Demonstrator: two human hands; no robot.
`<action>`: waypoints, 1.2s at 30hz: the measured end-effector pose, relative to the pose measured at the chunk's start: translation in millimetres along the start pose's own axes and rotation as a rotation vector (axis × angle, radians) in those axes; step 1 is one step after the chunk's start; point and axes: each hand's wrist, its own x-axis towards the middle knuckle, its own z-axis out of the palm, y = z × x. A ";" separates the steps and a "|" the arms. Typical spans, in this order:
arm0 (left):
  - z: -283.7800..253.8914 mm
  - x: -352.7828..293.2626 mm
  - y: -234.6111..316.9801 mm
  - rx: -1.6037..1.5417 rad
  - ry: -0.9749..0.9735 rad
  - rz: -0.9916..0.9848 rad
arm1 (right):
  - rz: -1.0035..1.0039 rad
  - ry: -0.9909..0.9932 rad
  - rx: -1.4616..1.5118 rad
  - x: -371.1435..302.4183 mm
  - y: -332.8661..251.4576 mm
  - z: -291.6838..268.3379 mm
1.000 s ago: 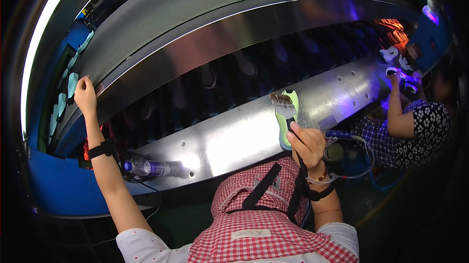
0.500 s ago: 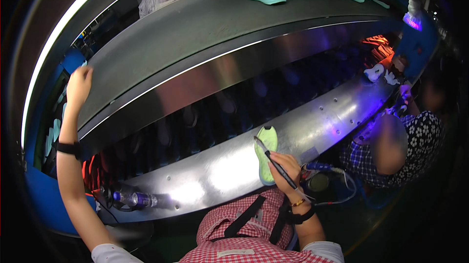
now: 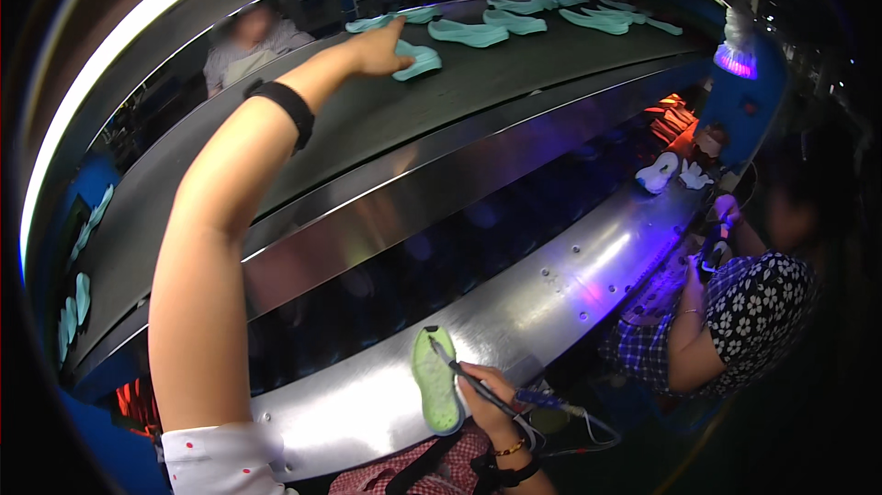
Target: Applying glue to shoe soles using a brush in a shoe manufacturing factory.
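Observation:
My left hand [image 3: 375,48] reaches far over the dark belt [image 3: 303,123] with its thumb and index finger spread apart. The thumb touches a teal shoe sole [image 3: 419,64] lying on the belt. Lower down, my right hand [image 3: 489,396] grips a slim dark-handled brush [image 3: 469,379] like a pen. The brush tip rests on the upper part of a yellow-green shoe sole [image 3: 434,385], which lies lengthwise on the metal ledge [image 3: 349,385] near my apron. My right fingers lie close beside that sole.
Several teal soles [image 3: 469,33] lie on the far belt, others [image 3: 75,311] at far left. At right a co-worker [image 3: 726,320] handles something under a purple-lit lamp [image 3: 737,56], near white shoe parts [image 3: 658,173]. Another person [image 3: 253,54] is behind the belt. Orange heaters [image 3: 673,123] glow beneath.
My left hand has swung from the far left to the teal soles on the belt, where one more sole now lies beneath it. The brush stays on the green sole; the view has shifted.

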 end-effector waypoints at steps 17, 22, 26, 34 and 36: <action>51.0 146.0 52.8 0.070 -0.250 -0.113 | 0.314 -0.054 0.211 11.5 28.3 11.4; 55.0 153.3 53.1 0.184 -0.239 -0.145 | 0.377 0.025 0.211 12.5 29.2 10.9; 53.6 139.6 63.3 0.061 -0.151 -0.220 | 0.373 -0.006 0.204 8.7 25.4 13.0; 35.8 55.1 27.7 0.014 -0.116 -0.079 | 0.375 -0.015 0.272 6.4 13.4 15.1; 23.4 12.7 21.5 0.015 -0.135 -0.127 | 0.367 -0.023 0.286 2.8 7.5 13.9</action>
